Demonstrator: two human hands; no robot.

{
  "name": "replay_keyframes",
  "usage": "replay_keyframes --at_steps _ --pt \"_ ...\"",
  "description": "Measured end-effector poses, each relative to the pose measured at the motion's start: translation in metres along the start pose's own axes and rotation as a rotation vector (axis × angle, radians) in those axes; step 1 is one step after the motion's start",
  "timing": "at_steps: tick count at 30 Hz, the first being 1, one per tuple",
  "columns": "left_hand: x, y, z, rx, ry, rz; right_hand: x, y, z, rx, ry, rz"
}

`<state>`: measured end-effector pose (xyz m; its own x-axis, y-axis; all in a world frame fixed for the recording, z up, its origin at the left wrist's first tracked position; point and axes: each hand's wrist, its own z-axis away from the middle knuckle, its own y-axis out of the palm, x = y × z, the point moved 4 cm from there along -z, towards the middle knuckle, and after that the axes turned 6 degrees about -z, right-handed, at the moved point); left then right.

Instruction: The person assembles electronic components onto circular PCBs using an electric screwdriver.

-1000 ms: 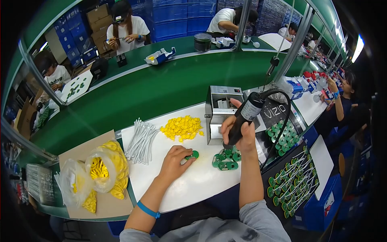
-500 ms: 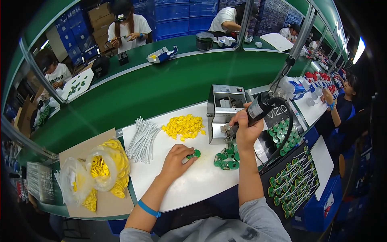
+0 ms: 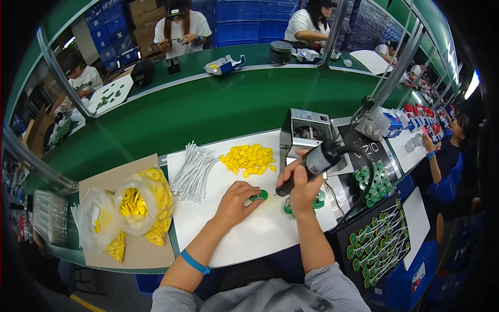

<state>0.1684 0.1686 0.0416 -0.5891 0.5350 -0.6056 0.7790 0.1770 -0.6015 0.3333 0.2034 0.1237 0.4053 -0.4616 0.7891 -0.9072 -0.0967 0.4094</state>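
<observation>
My left hand (image 3: 236, 204) pins a round green circuit board (image 3: 259, 196) to the white work sheet (image 3: 234, 244), fingers closed on its edge. In my right hand (image 3: 304, 195) is a black electric screwdriver (image 3: 318, 159), gripped round its body and slanted. Its lower end points down-left, just right of the held board; whether it touches anything I cannot tell. Behind it stands a metal screw feeder (image 3: 307, 120). Several more green circuit boards (image 3: 318, 200) lie beside my right hand, partly hidden by it. Ahead of my left hand is a heap of yellow discs (image 3: 248, 158).
White cable ties (image 3: 192, 174) lie left of the discs. Bags of yellow parts (image 3: 136, 204) rest on cardboard. At right are more green boards (image 3: 375, 184) and a black tray of boards with white strips (image 3: 378, 244). The screwdriver's cable (image 3: 370, 179) loops there. Co-workers sit across and right.
My right hand has brought the electric screwdriver away from the screw feeder, left and nearer to the held board. My left hand stays on the board. The whole view has shifted slightly.
</observation>
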Motion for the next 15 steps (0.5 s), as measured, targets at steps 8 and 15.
replay_keyframes --at_steps 8,15 --pt "0.01 -0.012 0.007 0.015 -0.003 -0.016 -0.045 0.012 0.016 0.055 -0.007 0.043" --pt "0.015 -0.013 0.011 0.02 -0.015 -0.021 -0.051 0.016 0.021 0.046 -0.007 0.026"
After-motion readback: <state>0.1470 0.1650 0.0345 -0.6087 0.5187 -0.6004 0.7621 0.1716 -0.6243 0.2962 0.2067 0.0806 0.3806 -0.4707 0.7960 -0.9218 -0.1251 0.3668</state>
